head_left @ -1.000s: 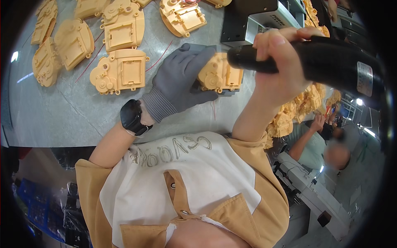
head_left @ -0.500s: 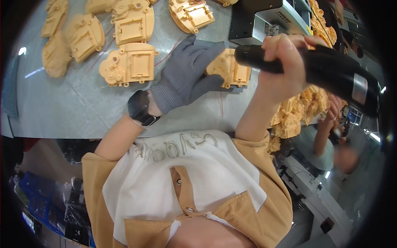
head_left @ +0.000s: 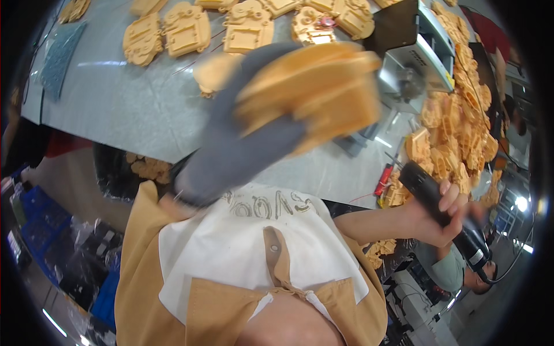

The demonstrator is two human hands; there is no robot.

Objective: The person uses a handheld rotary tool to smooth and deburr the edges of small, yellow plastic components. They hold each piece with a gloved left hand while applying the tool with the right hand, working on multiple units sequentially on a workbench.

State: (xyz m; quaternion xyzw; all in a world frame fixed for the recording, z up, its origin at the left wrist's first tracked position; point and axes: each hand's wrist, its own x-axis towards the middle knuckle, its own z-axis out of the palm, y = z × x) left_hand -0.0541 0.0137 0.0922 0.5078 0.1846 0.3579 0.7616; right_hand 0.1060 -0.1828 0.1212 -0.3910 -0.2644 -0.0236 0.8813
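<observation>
My left hand, in a grey glove, is closed around a yellow-orange plastic housing. The housing is lifted well above the table and tilted, and both are smeared by motion. Bare-skinned, my right hand grips a black electric screwdriver off to the right. Its thin bit points up and left, apart from the housing. Below the held housing, a dark grey block sits on the metal table. Another housing lies partly hidden behind my left hand.
Several similar housings stand along the far side. A metal box device is at the back right, beside a large heap of yellow parts. A red-handled tool lies near the table's front edge. Another person is at the right.
My left hand has raised the housing off the grey block toward me. My right hand has drawn the screwdriver away from it, down and right. The view has shifted.
</observation>
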